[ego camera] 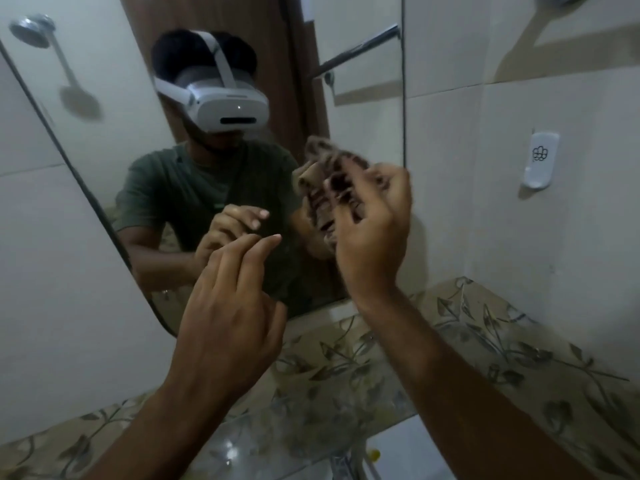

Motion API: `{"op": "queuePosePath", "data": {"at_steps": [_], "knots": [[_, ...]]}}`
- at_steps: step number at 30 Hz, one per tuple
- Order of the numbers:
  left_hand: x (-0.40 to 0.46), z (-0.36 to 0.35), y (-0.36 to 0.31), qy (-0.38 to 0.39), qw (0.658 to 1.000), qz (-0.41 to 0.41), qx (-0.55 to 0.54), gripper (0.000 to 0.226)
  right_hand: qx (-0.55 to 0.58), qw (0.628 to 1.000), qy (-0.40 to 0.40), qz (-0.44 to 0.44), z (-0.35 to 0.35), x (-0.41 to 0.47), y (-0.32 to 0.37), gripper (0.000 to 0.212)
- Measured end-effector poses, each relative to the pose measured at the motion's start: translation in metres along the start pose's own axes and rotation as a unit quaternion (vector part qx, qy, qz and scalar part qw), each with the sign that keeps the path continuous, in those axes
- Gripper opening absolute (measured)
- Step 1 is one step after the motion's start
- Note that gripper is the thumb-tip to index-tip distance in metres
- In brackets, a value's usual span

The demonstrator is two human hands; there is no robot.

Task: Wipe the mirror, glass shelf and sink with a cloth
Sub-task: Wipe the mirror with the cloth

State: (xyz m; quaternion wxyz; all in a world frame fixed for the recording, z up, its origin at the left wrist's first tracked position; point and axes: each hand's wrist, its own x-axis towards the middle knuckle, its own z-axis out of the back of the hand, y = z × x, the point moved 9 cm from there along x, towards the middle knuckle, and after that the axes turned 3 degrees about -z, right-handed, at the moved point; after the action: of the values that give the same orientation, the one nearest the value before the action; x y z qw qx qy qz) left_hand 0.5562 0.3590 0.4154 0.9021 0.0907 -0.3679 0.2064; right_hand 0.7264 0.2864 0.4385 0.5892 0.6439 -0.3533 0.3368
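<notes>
The mirror point(104, 109) fills the upper left of the head view and reflects a person in a white headset. My right hand point(375, 230) is shut on a brown patterned cloth point(323, 157), held against the mirror near its right edge. Fingers apart and holding nothing, my left hand point(232, 299) is raised close to the mirror's lower part. The glass shelf point(502, 344), printed with a leaf pattern, runs below the mirror under both forearms. Through and below the shelf a part of the white sink point(412, 452) shows.
A white holder point(540, 159) hangs on the tiled wall to the right of the mirror. A towel bar and a shower head appear only as reflections. The top of a tap point(346, 462) is at the bottom edge.
</notes>
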Motion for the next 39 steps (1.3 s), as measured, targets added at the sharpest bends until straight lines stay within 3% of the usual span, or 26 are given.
{"op": "queuePosePath", "data": {"at_steps": [2,4,10,12,15,18,20,24,27,30,32,36,39], "knots": [[0.000,0.005,0.000,-0.023,1.000,0.006,-0.011,0.062,-0.016,0.990,0.094,0.101,-0.021,-0.034,0.025,0.043],[-0.002,0.009,0.000,-0.038,0.999,0.010,-0.011,0.060,-0.018,0.980,0.141,0.139,-0.028,-0.051,0.026,0.045],[-0.005,0.004,-0.005,-0.016,1.000,-0.003,0.004,0.060,0.004,0.995,-0.049,-0.084,0.020,-0.022,-0.046,0.036],[-0.008,-0.006,-0.006,0.000,1.000,-0.005,0.004,0.060,-0.017,0.999,-0.014,-0.049,0.011,-0.043,-0.032,0.036],[-0.005,-0.021,-0.017,0.013,0.999,-0.044,-0.020,0.055,-0.013,0.994,0.107,0.020,-0.017,-0.096,-0.012,0.027],[-0.001,-0.029,-0.016,0.037,0.998,-0.038,-0.014,0.053,0.003,0.991,0.129,0.028,-0.019,-0.110,-0.010,0.023],[0.003,-0.032,-0.020,0.053,0.998,-0.040,0.000,0.054,-0.021,0.995,0.096,0.021,-0.005,-0.102,-0.025,0.037],[0.010,-0.032,-0.030,0.060,0.997,-0.045,0.008,0.052,-0.013,0.990,-0.035,-0.138,0.026,-0.083,-0.078,0.042],[0.016,-0.036,-0.035,0.068,0.996,-0.049,0.021,0.054,-0.035,0.993,0.014,-0.110,0.010,-0.106,-0.064,0.035],[0.018,-0.037,-0.040,0.075,0.995,-0.054,0.028,0.053,0.039,0.989,0.104,-0.092,-0.009,-0.135,-0.049,0.026],[0.018,-0.036,-0.041,0.071,0.995,-0.059,0.030,0.050,-0.010,0.991,0.086,-0.104,0.001,-0.129,-0.057,0.032],[0.015,-0.036,-0.038,0.065,0.996,-0.054,0.026,0.050,0.015,0.976,-0.052,-0.210,0.031,-0.098,-0.104,0.033],[0.013,-0.039,-0.034,0.076,0.996,-0.045,0.028,0.052,0.003,0.973,-0.069,-0.222,0.029,-0.100,-0.100,0.032]]}}
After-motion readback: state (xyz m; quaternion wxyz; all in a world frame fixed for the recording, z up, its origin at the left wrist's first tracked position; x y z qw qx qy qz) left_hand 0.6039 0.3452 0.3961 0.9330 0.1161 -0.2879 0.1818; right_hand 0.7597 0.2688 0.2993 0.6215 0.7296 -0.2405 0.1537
